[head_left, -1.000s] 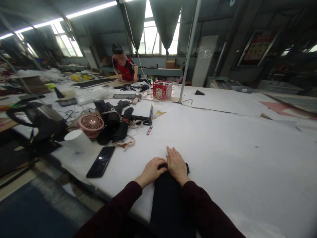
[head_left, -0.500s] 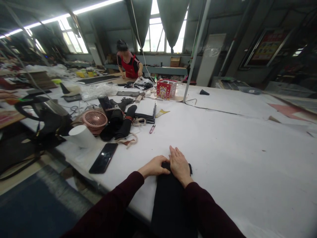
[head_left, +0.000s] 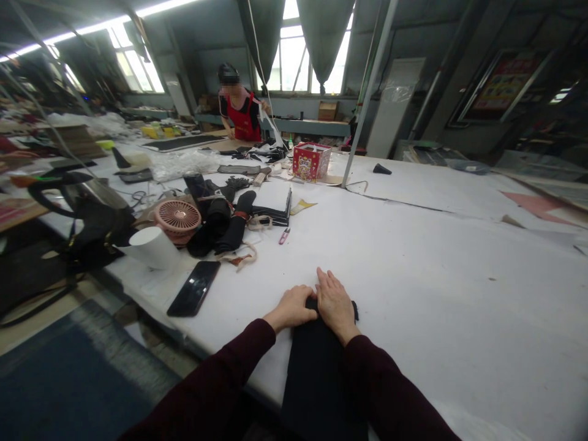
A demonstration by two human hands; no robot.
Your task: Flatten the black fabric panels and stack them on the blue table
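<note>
A long strip of black fabric (head_left: pixel 316 373) lies on the white table and runs down over its near edge. My left hand (head_left: pixel 295 306) curls at the fabric's far left corner, thumb and fingers closed on its edge. Flat across the far end of the fabric rests my right hand (head_left: pixel 334 303), fingers stretched out and pointing away from me. A small bit of black cloth shows to the right of that hand. The fabric under both palms is hidden.
Left of my hands lie a phone (head_left: pixel 194 288), a white roll (head_left: pixel 154 247), a pink fan (head_left: pixel 177 220) and small pink-handled snips (head_left: pixel 284 236). Farther back stand a red box (head_left: pixel 311 162) and a metal pole (head_left: pixel 367 98). A person in a red apron (head_left: pixel 248 119) works across the table.
My hands and the fabric look almost unchanged. The camera view has shifted slightly. Across the table, the person has straightened up and lifted a pale piece.
</note>
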